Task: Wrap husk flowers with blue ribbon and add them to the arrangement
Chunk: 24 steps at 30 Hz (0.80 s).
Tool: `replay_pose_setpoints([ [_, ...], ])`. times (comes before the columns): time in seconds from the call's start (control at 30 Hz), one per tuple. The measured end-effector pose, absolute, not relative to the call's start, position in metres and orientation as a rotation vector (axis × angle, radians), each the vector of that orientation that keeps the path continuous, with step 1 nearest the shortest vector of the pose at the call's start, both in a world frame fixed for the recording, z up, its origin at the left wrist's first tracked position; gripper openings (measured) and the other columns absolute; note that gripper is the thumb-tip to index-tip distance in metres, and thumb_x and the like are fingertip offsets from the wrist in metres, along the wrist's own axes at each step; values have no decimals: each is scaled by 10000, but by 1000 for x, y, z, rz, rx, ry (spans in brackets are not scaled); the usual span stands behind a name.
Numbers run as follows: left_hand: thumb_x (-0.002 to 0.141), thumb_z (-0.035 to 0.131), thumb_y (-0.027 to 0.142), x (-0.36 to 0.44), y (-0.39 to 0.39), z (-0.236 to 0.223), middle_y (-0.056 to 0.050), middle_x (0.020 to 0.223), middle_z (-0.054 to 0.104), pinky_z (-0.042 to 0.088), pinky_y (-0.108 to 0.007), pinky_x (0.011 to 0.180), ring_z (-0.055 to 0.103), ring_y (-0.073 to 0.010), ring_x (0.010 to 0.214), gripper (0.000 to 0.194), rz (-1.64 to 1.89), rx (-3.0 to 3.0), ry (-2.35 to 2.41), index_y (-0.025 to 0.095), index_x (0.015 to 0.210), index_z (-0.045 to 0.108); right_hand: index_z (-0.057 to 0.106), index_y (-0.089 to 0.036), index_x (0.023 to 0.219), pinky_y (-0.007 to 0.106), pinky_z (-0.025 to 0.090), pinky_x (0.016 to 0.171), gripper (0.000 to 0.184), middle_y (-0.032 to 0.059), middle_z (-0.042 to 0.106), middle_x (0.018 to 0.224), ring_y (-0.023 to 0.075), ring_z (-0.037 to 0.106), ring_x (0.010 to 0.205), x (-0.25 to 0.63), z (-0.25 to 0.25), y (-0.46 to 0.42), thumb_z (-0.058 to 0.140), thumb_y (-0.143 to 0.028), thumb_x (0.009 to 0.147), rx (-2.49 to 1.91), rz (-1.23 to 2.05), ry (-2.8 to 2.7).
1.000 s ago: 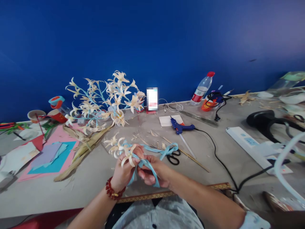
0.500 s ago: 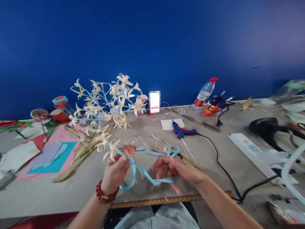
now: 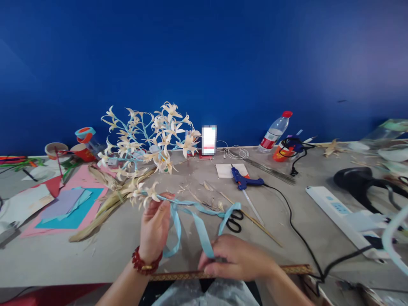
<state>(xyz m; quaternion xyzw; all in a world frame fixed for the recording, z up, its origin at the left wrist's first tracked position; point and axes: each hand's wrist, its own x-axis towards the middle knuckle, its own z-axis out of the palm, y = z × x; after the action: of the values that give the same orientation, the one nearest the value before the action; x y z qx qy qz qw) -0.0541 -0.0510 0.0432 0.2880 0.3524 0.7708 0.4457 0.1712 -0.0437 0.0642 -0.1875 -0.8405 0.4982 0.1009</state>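
- Left hand (image 3: 155, 227) pinches stem (image 3: 206, 209) just beside blooms (image 3: 152, 192).
- Right hand (image 3: 237, 257) at ribbon (image 3: 201, 229); grip cannot be told.
- Advisable: keep ribbon flat, evenly taut, clear of scissors (image 3: 234, 219).

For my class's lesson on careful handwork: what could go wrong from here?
The blue ribbon at the right hand might snag on the nearby scissors. The glue gun has a black cord running near the right forearm; a sweep could tug it. The pale flowers close to the left hand might get crushed.
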Motion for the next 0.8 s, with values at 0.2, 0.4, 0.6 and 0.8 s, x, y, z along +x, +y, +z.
replay_pose_setpoints([
  [0.2, 732, 768, 247, -61, -58, 44, -27, 841, 688, 457, -277, 934, 602, -162, 904, 68, 1840, 837, 975, 195, 774, 754, 621, -152, 767, 176, 391, 414, 449, 1, 586, 594, 90, 524, 434, 201, 63, -32, 453, -536, 925, -768, 1876, -1919],
  [0.4, 748, 754, 258, -55, -56, 52, 2, 777, 652, 493, -297, 916, 598, -130, 823, 70, 1789, 665, 743, 197, 736, 721, 607, -179, 733, 222, 404, 530, 434, 22, 610, 637, 139, 563, 574, 186, 60, -22, 405, -490, 958, -1109, 1111, -2288],
  [0.6, 699, 798, 245, -51, -54, 47, -21, 837, 720, 503, -204, 826, 640, -119, 838, 141, 1897, 535, 902, 177, 806, 736, 653, -161, 738, 197, 423, 526, 569, 23, 608, 604, 117, 577, 530, 182, 77, -49, 284, -518, 984, -338, 1606, -2489],
  [0.8, 634, 843, 235, -47, -55, 43, 7, 758, 734, 503, -165, 727, 656, -88, 739, 177, 1880, 361, 978, 183, 754, 724, 559, -160, 612, 192, 359, 473, 521, 1, 546, 553, 88, 482, 468, 206, 67, -21, 384, -489, 976, -955, 1238, -1966],
])
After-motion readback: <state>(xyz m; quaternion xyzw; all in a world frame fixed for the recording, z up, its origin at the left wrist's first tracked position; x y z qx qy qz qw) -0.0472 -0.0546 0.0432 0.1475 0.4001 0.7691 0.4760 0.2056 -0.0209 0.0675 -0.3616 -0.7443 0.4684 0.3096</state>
